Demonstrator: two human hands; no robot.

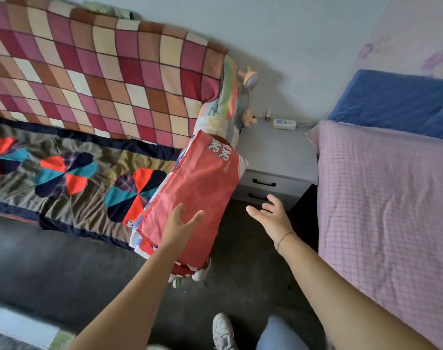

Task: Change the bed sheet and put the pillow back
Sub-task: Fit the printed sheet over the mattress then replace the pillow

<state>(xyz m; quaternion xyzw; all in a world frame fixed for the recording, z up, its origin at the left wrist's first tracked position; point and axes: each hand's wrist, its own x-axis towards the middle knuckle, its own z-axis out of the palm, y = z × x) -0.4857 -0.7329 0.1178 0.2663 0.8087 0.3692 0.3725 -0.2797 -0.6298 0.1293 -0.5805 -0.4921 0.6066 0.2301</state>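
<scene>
Left bed: checked blanket [101,72] at the wall side, woven pink-brown squares; patchwork quilt [63,173] nearer, soft and creased. Red pillow [197,183] lies on that bed's right edge, near end overhanging the floor. Long axis runs 1 to 7 o'clock, the cover is smooth with white print at the far end, and printed fabric [137,238] sits under it. Left hand [181,223] is over the near end, fingers straight and spread, gripping nothing; I can't tell if it's touching. Pillow body is at 12 o'clock from it. Right hand [271,215] is in the air, fingers spread, empty, pillow at 9 o'clock — left is nearer. Grey nightstand [273,152] behind, boxy. Right bed: pink grid sheet [387,198], thin, lightly rippled.
</scene>
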